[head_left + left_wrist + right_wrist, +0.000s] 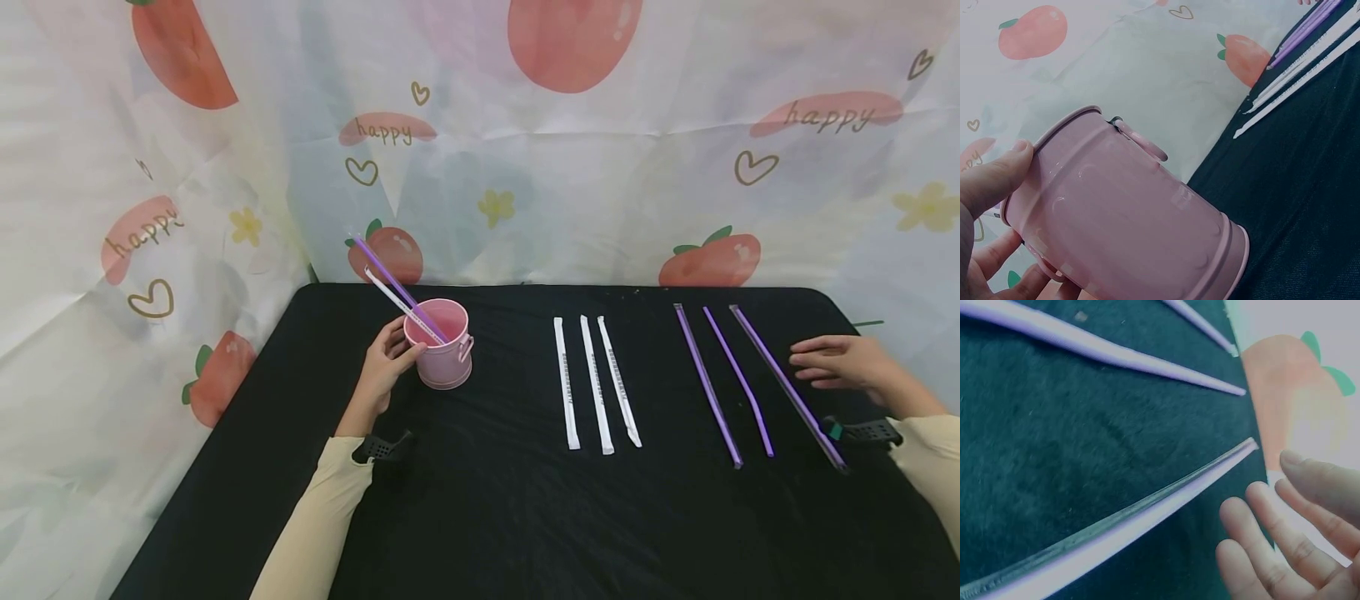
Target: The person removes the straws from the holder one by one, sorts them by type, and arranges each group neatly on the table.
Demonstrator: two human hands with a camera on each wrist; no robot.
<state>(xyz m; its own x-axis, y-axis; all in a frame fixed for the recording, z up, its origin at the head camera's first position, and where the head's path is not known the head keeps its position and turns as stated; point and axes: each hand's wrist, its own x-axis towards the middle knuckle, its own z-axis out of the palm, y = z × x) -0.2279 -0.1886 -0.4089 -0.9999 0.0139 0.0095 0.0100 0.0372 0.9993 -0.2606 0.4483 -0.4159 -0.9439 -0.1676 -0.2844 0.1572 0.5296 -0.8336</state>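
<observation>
My left hand [385, 364] grips the side of a small pink metal bucket [444, 367], thumb near the rim and fingers around the far side. Two straws lean inside it: a purple straw [390, 277] and a white paper-wrapped straw [395, 298]. The left wrist view shows the bucket [1129, 206] tilted across the picture. On the right, my right hand [847, 364] hovers with relaxed fingers and nothing in them, just beside the rightmost purple straw [783, 383]. That straw [1141, 519] looks wrapped in clear film in the right wrist view.
Three white paper-wrapped straws [596, 385] lie side by side mid-table. Two more purple straws, one wrapped [707, 382] and one bent near its end [738, 379], lie right of them. A black cloth [510, 500] covers the table; a printed curtain [592, 192] hangs behind.
</observation>
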